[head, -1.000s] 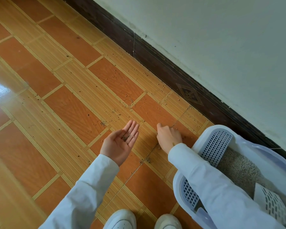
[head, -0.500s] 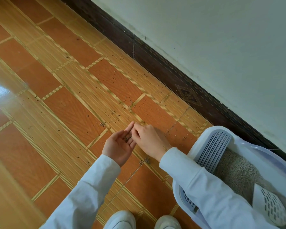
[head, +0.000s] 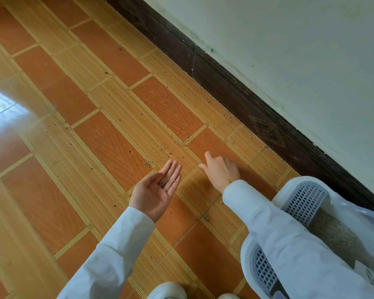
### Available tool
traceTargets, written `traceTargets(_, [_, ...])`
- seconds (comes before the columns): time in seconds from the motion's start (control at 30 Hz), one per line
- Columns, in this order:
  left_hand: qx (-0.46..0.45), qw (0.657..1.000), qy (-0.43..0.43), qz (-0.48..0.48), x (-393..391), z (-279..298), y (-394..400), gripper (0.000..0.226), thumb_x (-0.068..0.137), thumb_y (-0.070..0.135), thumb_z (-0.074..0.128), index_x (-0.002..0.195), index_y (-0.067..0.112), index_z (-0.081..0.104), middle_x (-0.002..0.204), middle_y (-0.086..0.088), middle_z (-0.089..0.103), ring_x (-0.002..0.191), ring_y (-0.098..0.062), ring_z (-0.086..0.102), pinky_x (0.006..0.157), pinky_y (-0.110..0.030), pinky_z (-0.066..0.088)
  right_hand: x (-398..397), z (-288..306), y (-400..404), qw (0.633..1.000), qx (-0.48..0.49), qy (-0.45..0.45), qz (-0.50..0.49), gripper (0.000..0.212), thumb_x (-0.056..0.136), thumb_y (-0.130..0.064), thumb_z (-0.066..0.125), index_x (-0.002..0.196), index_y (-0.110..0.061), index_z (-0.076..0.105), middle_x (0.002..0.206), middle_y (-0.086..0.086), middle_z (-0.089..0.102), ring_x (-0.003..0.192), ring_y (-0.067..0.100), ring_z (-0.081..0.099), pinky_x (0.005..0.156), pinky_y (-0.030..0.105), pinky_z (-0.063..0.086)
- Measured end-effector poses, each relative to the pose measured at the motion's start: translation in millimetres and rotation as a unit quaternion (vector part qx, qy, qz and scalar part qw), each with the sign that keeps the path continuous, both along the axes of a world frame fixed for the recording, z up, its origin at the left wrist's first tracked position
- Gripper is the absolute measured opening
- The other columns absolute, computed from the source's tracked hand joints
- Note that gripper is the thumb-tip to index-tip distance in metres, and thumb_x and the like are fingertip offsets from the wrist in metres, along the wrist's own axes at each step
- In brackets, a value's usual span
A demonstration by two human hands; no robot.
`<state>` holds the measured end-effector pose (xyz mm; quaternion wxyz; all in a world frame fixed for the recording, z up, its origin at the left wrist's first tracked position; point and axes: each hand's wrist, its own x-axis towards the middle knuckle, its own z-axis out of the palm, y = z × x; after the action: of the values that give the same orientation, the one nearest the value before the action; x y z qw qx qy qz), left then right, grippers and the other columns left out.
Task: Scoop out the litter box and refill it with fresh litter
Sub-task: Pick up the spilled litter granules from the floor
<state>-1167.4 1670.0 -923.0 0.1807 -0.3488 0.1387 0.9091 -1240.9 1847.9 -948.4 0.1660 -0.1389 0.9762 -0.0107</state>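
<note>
A person crouches by a litter box (head: 341,203) at the wall, the left hand (head: 158,188) cupped flat and released, cradling a few grains of litter (head: 166,182); a tilt could spill them back onto the floor (head: 108,147). The right hand (head: 221,171) reaches down with fingers loosely spread, grasping nothing visible. The white box, lower right, holds grey litter under a grated rim

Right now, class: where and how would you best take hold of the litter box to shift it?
Probably by the rolled white rim of the litter box at its near corner, coming from the open floor side. The wall blocks the far side, and the right sleeve covers the middle edge.
</note>
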Motion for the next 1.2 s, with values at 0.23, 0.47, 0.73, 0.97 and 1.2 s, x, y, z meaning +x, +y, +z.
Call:
traceTargets(0.23, [-0.010, 1.000, -0.007, 0.019, 1.0, -5.5, -10.3, 0.039, 0.096, 0.011, 0.032, 0.127, -0.003, 0.052, 0.128, -0.015, 0.059, 0.119, -0.029, 0.057, 0.104, -0.041, 0.039, -3.1, -5.7, -17.2, 0.994, 0.039, 0.061, 0.082, 0.013, 0.096, -0.001, 0.045, 0.104, -0.010, 0.048, 0.069, 0.002, 0.062, 0.056, 0.018, 0.049, 0.058, 0.028, 0.038])
traceTargets(0.47, [-0.022, 1.000, -0.010, 0.015, -5.1, -12.6, -15.2, 0.042, 0.095, 0.015, 0.034, 0.129, -0.002, 0.052, 0.131, -0.016, 0.057, 0.120, -0.026, 0.056, 0.103, -0.039, 0.042, 13.4, 20.3, -59.3, 0.958, -0.220, 0.056, 0.178, 0.011, 0.098, -0.030, 0.045, 0.091, -0.021, 0.044, 0.057, -0.015, 0.042, 0.044, 0.002, 0.037, 0.053, 0.014, 0.025])
traceTargets(0.73, [0.006, 0.999, -0.005, 0.047, 0.1, -12.8, -36.9, 0.039, 0.095, 0.011, 0.032, 0.120, -0.003, 0.059, 0.129, -0.015, 0.059, 0.120, -0.028, 0.057, 0.104, -0.042, 0.039, -35.5, -19.3, -47.2, 0.990, 0.012, 0.131, 0.053, 0.054, 0.097, -0.058, 0.025, 0.104, -0.010, 0.049, 0.075, 0.006, 0.061, 0.067, 0.022, 0.055, 0.069, 0.036, 0.040])
traceTargets(0.97, [0.006, 0.997, -0.014, 0.069, 5.6, -10.1, -52.2, 0.039, 0.096, 0.011, 0.032, 0.119, -0.003, 0.059, 0.129, -0.015, 0.059, 0.120, -0.028, 0.057, 0.104, -0.042, 0.039, -44.5, -44.1, -73.1, 0.961, 0.049, 0.251, 0.107, 0.024, 0.093, -0.033, 0.058, 0.078, -0.015, 0.054, 0.066, 0.005, 0.057, 0.058, 0.020, 0.051, 0.061, 0.034, 0.042])
traceTargets(1.2, [-0.003, 0.997, -0.009, 0.074, 5.6, -10.3, -54.5, 0.039, 0.096, 0.011, 0.032, 0.120, -0.003, 0.059, 0.128, -0.016, 0.060, 0.120, -0.029, 0.056, 0.104, -0.042, 0.039, -42.2, -35.9, -77.9, 0.960, 0.028, 0.246, 0.128, 0.014, 0.085, -0.006, 0.062, 0.078, -0.015, 0.054, 0.067, 0.003, 0.059, 0.060, 0.018, 0.052, 0.065, 0.033, 0.043])
